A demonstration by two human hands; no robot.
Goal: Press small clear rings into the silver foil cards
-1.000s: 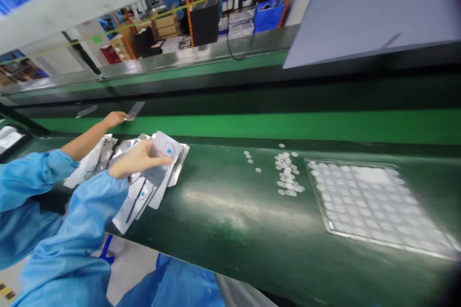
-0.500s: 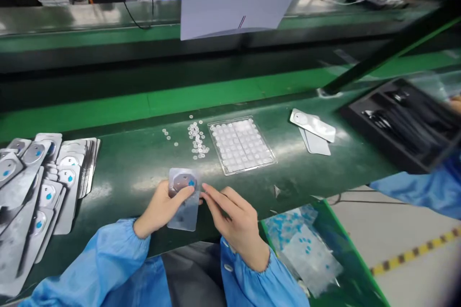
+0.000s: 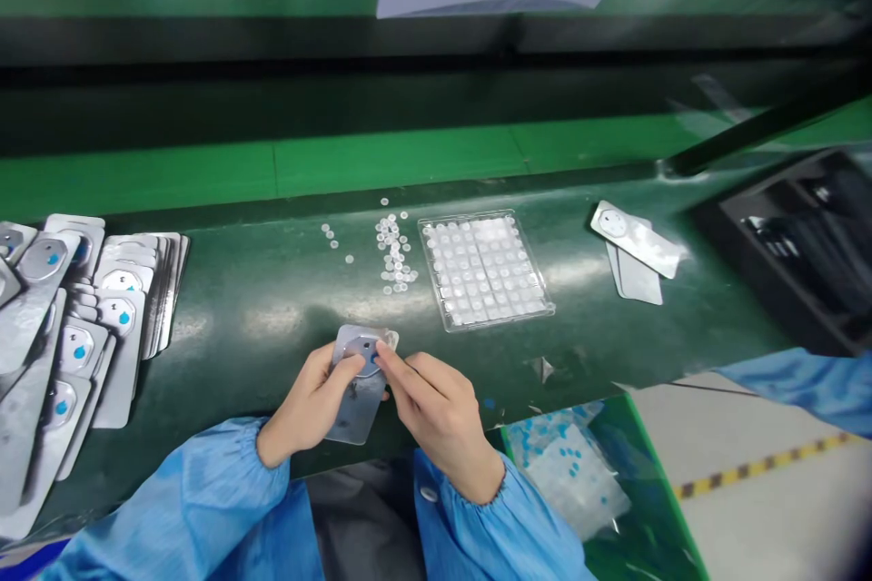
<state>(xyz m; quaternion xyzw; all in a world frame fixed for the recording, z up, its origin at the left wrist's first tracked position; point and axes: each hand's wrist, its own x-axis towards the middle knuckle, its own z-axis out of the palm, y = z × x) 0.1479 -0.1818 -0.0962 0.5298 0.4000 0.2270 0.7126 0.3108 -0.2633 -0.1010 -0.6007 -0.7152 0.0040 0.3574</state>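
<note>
My left hand [image 3: 310, 404] grips a flat silver metal plate [image 3: 355, 413] with rounded corners, its thumb lying over the front. Near the plate's top is a raised round part with small dark holes and a blue spot. My right hand [image 3: 440, 413] has its fingers pinched together, the fingertips touching the plate beside the blue spot. Whatever may be between those fingertips is hidden. Beyond my hands, many small translucent discs [image 3: 393, 247] lie loose on the green bench, next to a clear square tray [image 3: 487, 272] filled with rows of whitish round pieces.
Stacked silver plates [image 3: 119, 318], several with blue spots, cover the left side. More plates [image 3: 637, 245] lie at the right, near a black box [image 3: 797, 245]. A plastic bag of blue pieces [image 3: 569, 463] rests on a green surface. Another person's blue sleeve [image 3: 810, 386] shows at far right.
My right fingertips have moved from the plate's right edge onto its front by the blue spot. The plate has tilted. The view has shifted slightly down and to the left.
</note>
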